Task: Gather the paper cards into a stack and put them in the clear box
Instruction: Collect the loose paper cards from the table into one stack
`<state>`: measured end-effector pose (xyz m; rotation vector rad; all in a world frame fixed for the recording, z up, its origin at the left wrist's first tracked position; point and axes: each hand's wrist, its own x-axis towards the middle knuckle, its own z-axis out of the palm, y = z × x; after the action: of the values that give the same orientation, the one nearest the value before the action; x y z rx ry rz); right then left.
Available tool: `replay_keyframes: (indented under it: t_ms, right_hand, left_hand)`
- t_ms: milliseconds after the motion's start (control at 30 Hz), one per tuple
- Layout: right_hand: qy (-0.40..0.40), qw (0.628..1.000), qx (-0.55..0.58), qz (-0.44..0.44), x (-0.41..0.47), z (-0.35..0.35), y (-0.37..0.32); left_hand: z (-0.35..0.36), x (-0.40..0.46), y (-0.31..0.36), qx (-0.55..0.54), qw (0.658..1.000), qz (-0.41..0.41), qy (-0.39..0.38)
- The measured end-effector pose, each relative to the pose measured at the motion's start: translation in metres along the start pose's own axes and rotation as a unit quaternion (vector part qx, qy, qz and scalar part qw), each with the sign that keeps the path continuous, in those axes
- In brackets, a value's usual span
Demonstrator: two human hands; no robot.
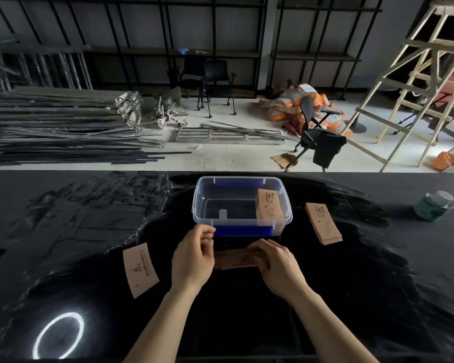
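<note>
- We are judging the task as partly done: one batch of paper cards (pixel 269 206) is already leaning inside the clear box (pixel 241 203), against its right wall.
- We are holding a second stack (pixel 237 259) on the desk (pixel 378 284) just in front of the box; our right hand (pixel 279 263) is curled over its right end, fingers closed on it.
- Our left hand (pixel 193 255) is sitting at the stack's left end, fingers loosely curled; we cannot tell whether they are gripping the cards.
- Still waiting: a pile (pixel 323 223) right of the box, and a loose card (pixel 140 269) toward the desk's left side.
- The cards are looking like thin brown printed paper with curved edges, slightly fanned.
</note>
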<state>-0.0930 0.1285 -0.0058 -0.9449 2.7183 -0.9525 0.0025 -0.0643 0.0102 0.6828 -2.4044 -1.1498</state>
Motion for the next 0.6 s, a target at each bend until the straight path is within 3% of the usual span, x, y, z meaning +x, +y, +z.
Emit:
replay_keyframes:
  t_ms: [100, 167, 300, 400, 500, 600]
  right_hand:
    - [-0.011, 1.0, -0.002, -0.012, 0.007, 0.007, -0.01]
    - [-0.017, 1.0, 0.002, -0.021, 0.009, 0.012, -0.018]
    - [-0.013, 0.999, 0.007, -0.038, 0.013, 0.025, -0.032]
    - [-0.018, 0.999, 0.012, -0.043, 0.017, 0.032, -0.038]
    - [-0.033, 0.998, 0.015, -0.044, 0.018, 0.033, -0.039]
    - [-0.043, 0.998, 0.011, -0.048, 0.019, 0.03, -0.037]
  left_hand:
    - [-0.025, -0.001, -0.024, 0.104, 0.984, -0.087, 0.116]
    - [-0.044, -0.004, -0.039, 0.189, 0.96, -0.139, 0.153]
    - [-0.072, -0.008, -0.066, 0.297, 0.915, -0.25, 0.111]
    - [-0.076, -0.013, -0.073, 0.352, 0.893, -0.273, 0.066]
    - [-0.072, -0.017, -0.069, 0.351, 0.896, -0.267, 0.052]
    - [-0.071, -0.017, -0.064, 0.275, 0.929, -0.239, 0.066]
